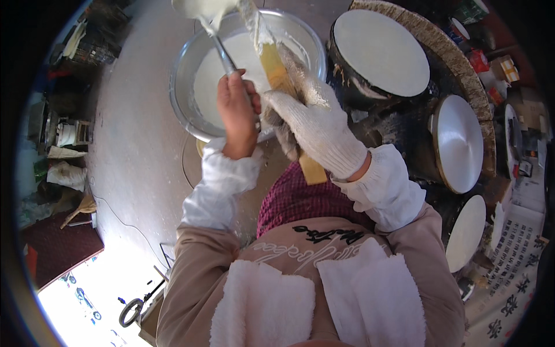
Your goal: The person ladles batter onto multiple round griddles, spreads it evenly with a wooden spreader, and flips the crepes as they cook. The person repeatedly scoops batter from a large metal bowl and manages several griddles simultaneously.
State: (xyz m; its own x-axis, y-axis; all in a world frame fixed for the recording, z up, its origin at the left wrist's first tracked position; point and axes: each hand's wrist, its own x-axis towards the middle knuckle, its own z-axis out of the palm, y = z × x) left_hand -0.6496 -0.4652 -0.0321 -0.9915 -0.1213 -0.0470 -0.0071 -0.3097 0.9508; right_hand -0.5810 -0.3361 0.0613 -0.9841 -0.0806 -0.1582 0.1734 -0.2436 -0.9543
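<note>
My bare left hand [236, 110] grips the metal handle [223, 54] of a ladle or scoop. Thick white batter coats its head [206, 8] and hangs off it at the top edge, where part is cut off. In a white knitted glove, my right hand [318, 115] holds a flat wooden stick [274, 65]. The stick's upper end is caked with batter and its lower end sticks out below my palm. Both tools are over a wide metal basin [174, 89] of white batter [208, 91]. The two hands are close together, apart from each other.
At right stand a large round pale-topped griddle [381, 52], a shiny metal disc [460, 145] and another pale disc [467, 234]. A curved brown rim [451, 50] runs behind them. A cloth with writing [507, 269] hangs lower right. A thin cable [125, 223] crosses the floor at left.
</note>
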